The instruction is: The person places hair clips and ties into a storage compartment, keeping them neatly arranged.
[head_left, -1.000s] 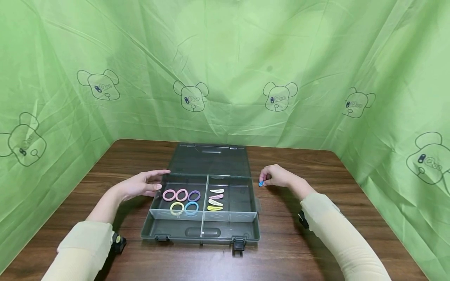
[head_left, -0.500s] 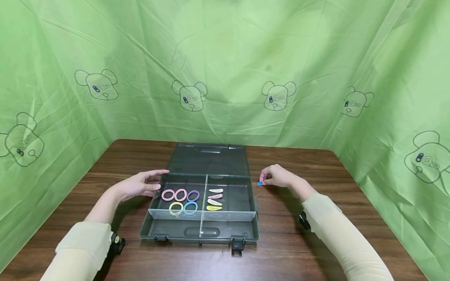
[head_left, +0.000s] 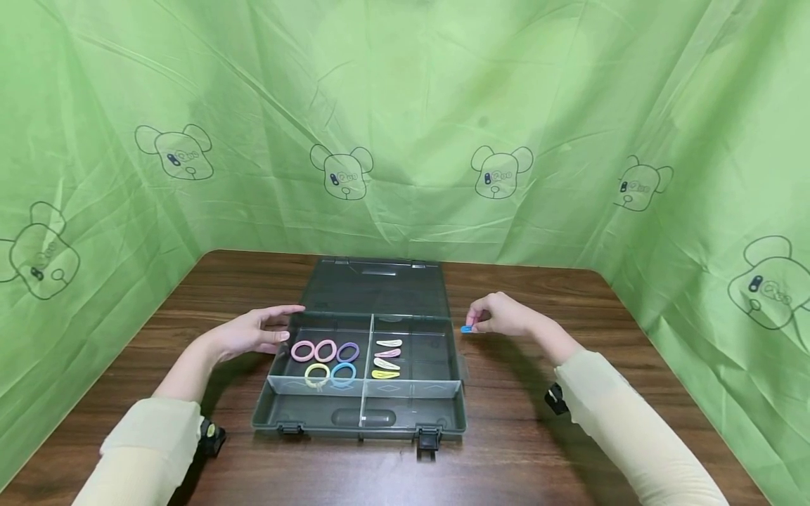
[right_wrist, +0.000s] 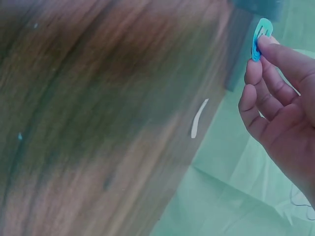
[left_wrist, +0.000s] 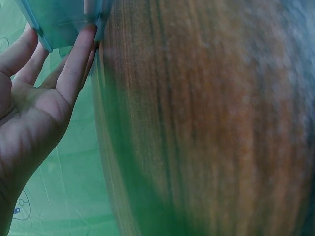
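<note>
In the head view my left hand [head_left: 248, 334] rests against the left wall of a translucent grey compartment box [head_left: 414, 414], fingers mostly extended. The left wrist view shows its fingertips touching the box's side [left_wrist: 61, 19]. My right hand [head_left: 503, 314] is just off the box's right side and pinches a blue snap hair clip [right_wrist: 261, 37] between thumb and fingers. Four-way dividers split the box. Its back left compartment holds several hair ties, among them a purple hair tie [head_left: 347, 352] and a blue hair tie [head_left: 343, 374]. Several hair clips, including a yellow hair clip [head_left: 385, 374], lie stacked in the back right compartment.
The box's lid [head_left: 380, 288] lies folded back on the brown wooden table [head_left: 538, 450]. Latches [head_left: 428, 440] hang at its front edge. Green cloth [head_left: 418, 84] walls surround the table. A short pale strip [right_wrist: 198, 119] lies near the table edge in the right wrist view.
My right hand, pinching the blue hair clip, has shifted slightly left toward the box, and the clip has turned to lie flatter. The left hand stays against the box.
</note>
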### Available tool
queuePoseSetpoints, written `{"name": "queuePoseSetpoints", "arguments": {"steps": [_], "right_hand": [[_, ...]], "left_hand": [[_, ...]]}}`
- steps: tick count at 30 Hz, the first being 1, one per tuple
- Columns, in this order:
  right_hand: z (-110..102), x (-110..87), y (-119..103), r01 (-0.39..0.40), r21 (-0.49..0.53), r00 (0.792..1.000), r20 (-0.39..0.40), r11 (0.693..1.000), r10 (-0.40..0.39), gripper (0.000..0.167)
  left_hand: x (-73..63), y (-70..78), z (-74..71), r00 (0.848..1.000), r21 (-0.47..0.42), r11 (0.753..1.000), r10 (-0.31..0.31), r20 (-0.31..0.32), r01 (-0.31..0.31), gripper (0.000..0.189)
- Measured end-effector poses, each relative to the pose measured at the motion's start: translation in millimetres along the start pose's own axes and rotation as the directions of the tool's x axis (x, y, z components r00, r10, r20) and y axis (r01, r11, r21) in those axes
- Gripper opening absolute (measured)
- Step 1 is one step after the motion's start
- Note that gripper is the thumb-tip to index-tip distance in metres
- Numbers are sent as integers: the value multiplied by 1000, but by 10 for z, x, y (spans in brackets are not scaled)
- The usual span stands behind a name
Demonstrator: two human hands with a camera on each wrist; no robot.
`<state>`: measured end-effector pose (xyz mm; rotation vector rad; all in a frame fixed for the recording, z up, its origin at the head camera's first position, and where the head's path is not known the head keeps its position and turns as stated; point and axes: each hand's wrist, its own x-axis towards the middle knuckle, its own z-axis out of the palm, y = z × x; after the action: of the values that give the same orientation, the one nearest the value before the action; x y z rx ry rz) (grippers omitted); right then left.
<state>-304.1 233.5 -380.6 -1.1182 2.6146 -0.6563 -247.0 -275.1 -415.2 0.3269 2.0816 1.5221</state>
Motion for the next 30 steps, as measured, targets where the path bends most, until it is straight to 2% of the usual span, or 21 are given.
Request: {"name": "queuePoseSetpoints", "arguments": {"steps": [11,19,25,30], "right_hand": [[-118,-33,-245,57,45,998,-19,997,-56,8],[-213,-51,-443,59,95,998,-42,994,-56,8],[-171,-33,-572,74,135,997,-46,988,-68,7],[-85,9,-660,89,128,996,-32,988,-86,9]], "left_hand": [[-5,1,5,1000,10,1000,1,-7,-1,61],[-7,0,4,1000,0,1000,0,-4,0,61],[-9,-1,2,1000,1,1000,4,-2,-4,61],[-7,9,-5,1000,1,1000,3,-3,-3,61]]}}
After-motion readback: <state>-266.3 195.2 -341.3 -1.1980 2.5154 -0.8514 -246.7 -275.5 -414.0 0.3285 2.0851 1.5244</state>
